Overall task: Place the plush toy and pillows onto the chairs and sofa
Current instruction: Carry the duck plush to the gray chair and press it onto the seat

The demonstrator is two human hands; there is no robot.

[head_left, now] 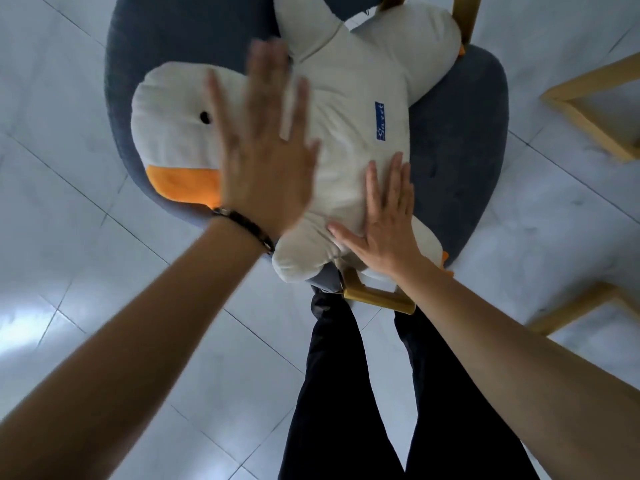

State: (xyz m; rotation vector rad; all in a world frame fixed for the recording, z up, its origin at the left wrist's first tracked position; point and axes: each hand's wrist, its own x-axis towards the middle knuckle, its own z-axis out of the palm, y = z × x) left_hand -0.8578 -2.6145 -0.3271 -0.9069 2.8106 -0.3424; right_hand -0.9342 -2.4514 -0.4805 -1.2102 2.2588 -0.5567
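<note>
Plush toy (a white duck) is laid across the grey chair at upper centre. Left hand, blurred, is spread over its neck; right hand is pressed flat on its body, 5 fingers straight.

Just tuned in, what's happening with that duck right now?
A person stands over a grey-blue chair with the white plush duck lying across its seat. The right hand presses flat on the duck's lower body. The left hand, fingers spread and motion-blurred, is over its neck by the head. Neither hand grips it. No pillows are in view.
</note>
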